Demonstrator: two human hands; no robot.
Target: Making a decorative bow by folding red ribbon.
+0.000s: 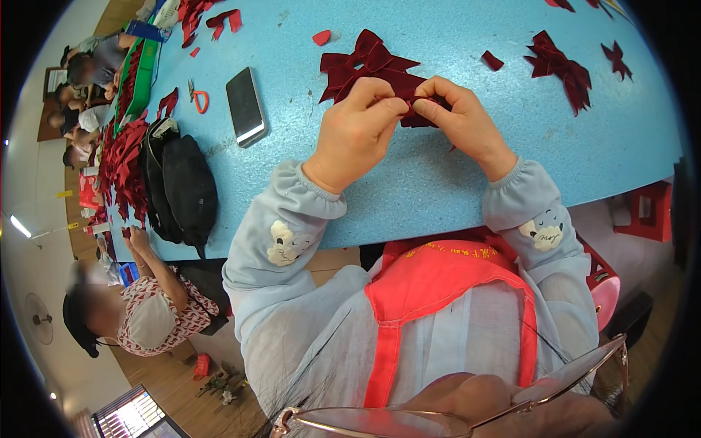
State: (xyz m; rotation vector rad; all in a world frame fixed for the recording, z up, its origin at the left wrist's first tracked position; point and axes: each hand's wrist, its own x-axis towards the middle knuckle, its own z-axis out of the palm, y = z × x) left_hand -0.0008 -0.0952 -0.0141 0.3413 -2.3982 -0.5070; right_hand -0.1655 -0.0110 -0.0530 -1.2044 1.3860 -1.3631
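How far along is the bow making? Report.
Done: one finished dark red bow lies at the right of the blue table. In hand: left hand and right hand pinch another bow. Left: cut ribbon scraps lie loose.

You are holding a dark red velvet ribbon piece (418,108) pinched between both sets of fingers, just above the blue table (409,182). Most of it is hidden behind your fingers; only a folded, crumpled edge shows between and below them. Just behind it lies a finished dark red velvet bow (367,64), flat on the table, its loops and tails spread out.
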